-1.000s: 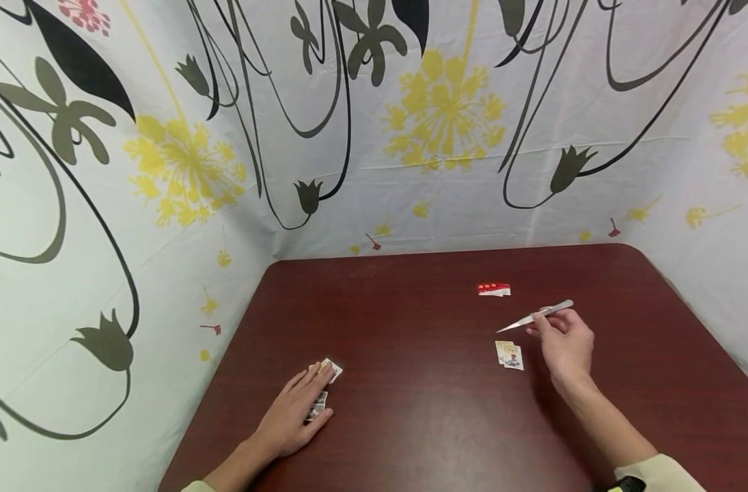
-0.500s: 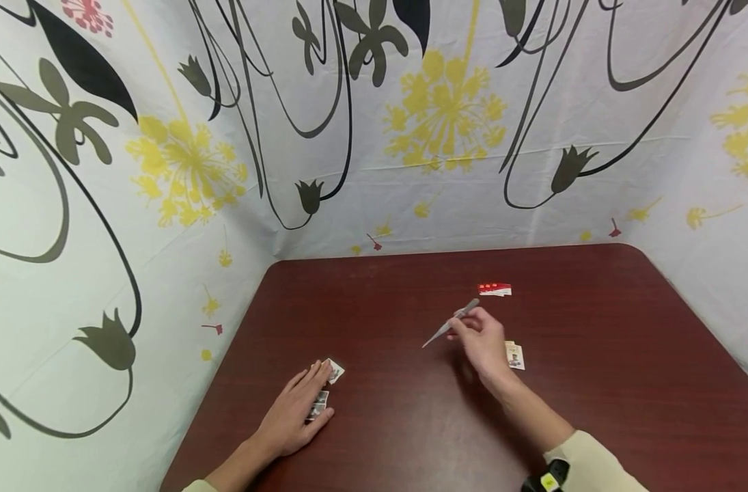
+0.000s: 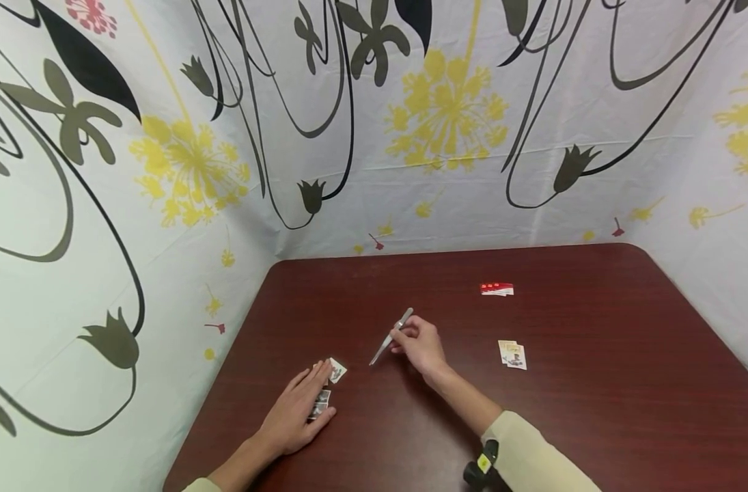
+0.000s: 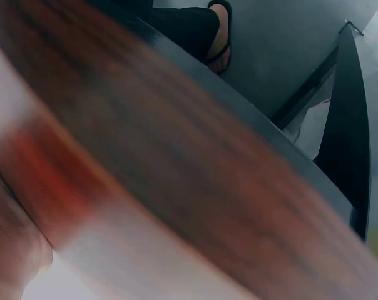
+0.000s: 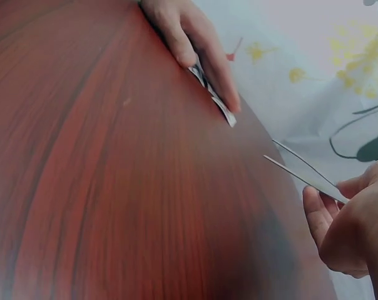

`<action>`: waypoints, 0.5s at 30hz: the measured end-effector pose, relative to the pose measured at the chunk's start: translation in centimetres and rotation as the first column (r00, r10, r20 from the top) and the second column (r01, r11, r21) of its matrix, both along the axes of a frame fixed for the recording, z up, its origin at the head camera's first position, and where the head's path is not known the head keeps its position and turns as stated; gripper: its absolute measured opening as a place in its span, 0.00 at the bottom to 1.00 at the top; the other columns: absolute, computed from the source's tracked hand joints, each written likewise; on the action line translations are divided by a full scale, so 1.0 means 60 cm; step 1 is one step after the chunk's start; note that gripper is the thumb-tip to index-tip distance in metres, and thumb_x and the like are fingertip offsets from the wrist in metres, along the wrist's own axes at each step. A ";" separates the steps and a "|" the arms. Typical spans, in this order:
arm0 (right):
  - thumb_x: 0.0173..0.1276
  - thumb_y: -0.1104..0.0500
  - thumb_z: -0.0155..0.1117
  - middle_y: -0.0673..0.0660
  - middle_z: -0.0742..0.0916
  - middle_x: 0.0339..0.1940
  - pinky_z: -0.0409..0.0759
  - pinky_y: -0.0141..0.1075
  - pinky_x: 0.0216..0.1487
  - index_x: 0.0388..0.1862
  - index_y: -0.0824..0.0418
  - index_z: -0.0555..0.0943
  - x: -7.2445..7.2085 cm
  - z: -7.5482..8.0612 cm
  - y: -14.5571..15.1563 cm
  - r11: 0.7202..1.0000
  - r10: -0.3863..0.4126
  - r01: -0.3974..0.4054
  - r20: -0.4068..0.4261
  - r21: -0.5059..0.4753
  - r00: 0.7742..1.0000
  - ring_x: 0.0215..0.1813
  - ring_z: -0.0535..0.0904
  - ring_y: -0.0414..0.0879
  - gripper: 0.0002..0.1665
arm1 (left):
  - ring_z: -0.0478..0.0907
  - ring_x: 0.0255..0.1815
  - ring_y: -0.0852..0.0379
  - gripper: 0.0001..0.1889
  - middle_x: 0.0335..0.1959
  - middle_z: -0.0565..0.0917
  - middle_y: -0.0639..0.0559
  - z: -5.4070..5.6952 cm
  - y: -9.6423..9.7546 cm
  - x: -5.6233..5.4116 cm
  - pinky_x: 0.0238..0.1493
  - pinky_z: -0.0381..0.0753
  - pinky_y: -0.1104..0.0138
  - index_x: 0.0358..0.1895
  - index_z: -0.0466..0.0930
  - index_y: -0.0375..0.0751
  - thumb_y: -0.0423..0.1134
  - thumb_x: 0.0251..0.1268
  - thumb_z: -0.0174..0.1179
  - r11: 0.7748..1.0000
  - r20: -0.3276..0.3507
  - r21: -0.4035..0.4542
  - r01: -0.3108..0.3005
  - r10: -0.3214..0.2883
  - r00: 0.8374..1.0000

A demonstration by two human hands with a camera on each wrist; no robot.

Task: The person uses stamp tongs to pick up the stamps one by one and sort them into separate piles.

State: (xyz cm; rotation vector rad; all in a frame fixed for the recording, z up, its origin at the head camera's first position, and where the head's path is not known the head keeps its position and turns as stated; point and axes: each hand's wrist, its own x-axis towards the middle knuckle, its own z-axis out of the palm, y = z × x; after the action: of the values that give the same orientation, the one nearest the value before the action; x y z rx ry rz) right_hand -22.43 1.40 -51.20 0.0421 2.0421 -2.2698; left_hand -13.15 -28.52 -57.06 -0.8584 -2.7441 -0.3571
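Silver tweezers are pinched in my right hand, above the middle of the table. Their tips point toward the left hand, and in the right wrist view the two arms of the tweezers stand apart with nothing between them. My left hand lies flat with straight fingers over some small paper pieces. One printed stamp-like piece shows past its fingertips, and a grey one shows between the index finger and thumb. The rest of these pieces is hidden under the hand.
Two overlapping yellowish stamp-like pieces lie to the right on the dark red table. A small red-and-white stack lies farther back. A flower-printed cloth borders the table's far side and flanks.
My right hand has moved left with the tweezers, from beside the yellowish pieces to near the left hand. The left hand has stayed in place over its pieces.
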 end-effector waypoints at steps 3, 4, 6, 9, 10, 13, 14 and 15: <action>0.72 0.73 0.68 0.66 0.91 0.36 0.92 0.46 0.42 0.43 0.72 0.81 -0.002 -0.005 -0.022 1.000 0.028 -0.028 -0.003 0.011 1.000 0.35 0.90 0.55 0.04 | 0.65 0.81 0.45 0.43 0.82 0.66 0.43 0.000 0.000 -0.001 0.77 0.65 0.46 0.84 0.58 0.36 0.53 0.75 0.63 1.000 -0.016 0.004 0.009 -0.009 1.000; 0.73 0.73 0.68 0.66 0.91 0.35 0.92 0.46 0.42 0.43 0.72 0.81 -0.003 -0.007 -0.029 0.999 0.033 -0.033 -0.005 0.016 0.999 0.35 0.90 0.55 0.04 | 0.65 0.81 0.44 0.43 0.82 0.67 0.42 -0.001 -0.001 -0.002 0.77 0.65 0.45 0.84 0.59 0.35 0.53 0.75 0.64 1.000 -0.022 0.006 0.013 -0.013 1.000; 0.73 0.73 0.68 0.66 0.91 0.35 0.92 0.47 0.42 0.43 0.72 0.81 -0.004 -0.010 -0.042 0.999 0.043 -0.042 -0.014 0.024 0.999 0.36 0.91 0.56 0.04 | 0.66 0.80 0.43 0.43 0.81 0.67 0.41 0.000 -0.001 -0.002 0.76 0.66 0.44 0.84 0.59 0.34 0.53 0.75 0.64 1.000 -0.030 0.016 0.021 -0.020 0.999; 0.72 0.72 0.69 0.66 0.91 0.35 0.92 0.48 0.42 0.43 0.71 0.81 -0.005 -0.013 -0.059 0.999 0.043 -0.043 -0.021 0.033 0.999 0.36 0.91 0.58 0.05 | 0.67 0.80 0.43 0.43 0.81 0.68 0.41 0.000 -0.001 -0.003 0.76 0.67 0.43 0.83 0.60 0.34 0.53 0.75 0.64 0.999 -0.030 0.025 0.024 -0.023 0.999; 0.72 0.72 0.69 0.67 0.91 0.35 0.92 0.48 0.42 0.43 0.71 0.81 -0.005 -0.013 -0.064 0.999 0.042 -0.042 -0.024 0.032 0.999 0.36 0.91 0.59 0.05 | 0.67 0.80 0.43 0.43 0.81 0.68 0.42 0.000 -0.001 -0.003 0.76 0.67 0.43 0.84 0.60 0.34 0.53 0.75 0.63 0.999 -0.027 0.027 0.024 -0.023 0.999; 0.72 0.72 0.69 0.67 0.91 0.36 0.92 0.48 0.41 0.42 0.71 0.81 -0.006 -0.018 -0.077 0.999 0.038 -0.037 -0.031 0.034 0.999 0.35 0.91 0.59 0.05 | 0.66 0.81 0.44 0.43 0.82 0.67 0.43 0.001 -0.001 -0.002 0.76 0.66 0.43 0.84 0.59 0.35 0.53 0.76 0.63 0.999 -0.013 0.027 0.018 -0.018 1.000; 0.72 0.72 0.70 0.67 0.91 0.36 0.92 0.48 0.41 0.42 0.71 0.81 -0.007 -0.019 -0.082 0.999 0.036 -0.035 -0.031 0.034 0.999 0.35 0.91 0.59 0.05 | 0.66 0.81 0.44 0.43 0.82 0.67 0.43 0.001 -0.001 -0.002 0.77 0.66 0.44 0.84 0.59 0.35 0.54 0.76 0.63 1.000 -0.009 0.024 0.016 -0.016 1.000; 0.72 0.72 0.70 0.67 0.91 0.36 0.92 0.48 0.41 0.41 0.70 0.81 -0.007 -0.021 -0.086 0.999 0.033 -0.032 -0.031 0.034 0.999 0.35 0.91 0.59 0.05 | 0.66 0.81 0.44 0.43 0.82 0.66 0.43 0.000 -0.001 -0.003 0.77 0.66 0.44 0.84 0.58 0.36 0.54 0.76 0.63 1.000 -0.003 0.025 0.015 -0.015 1.000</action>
State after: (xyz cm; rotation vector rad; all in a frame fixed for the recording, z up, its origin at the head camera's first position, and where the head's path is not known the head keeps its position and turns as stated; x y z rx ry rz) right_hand -22.84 -3.73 -52.44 -0.0249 2.0801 -2.2314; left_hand -13.30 -28.59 -57.04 -0.8728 -2.7259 -0.3916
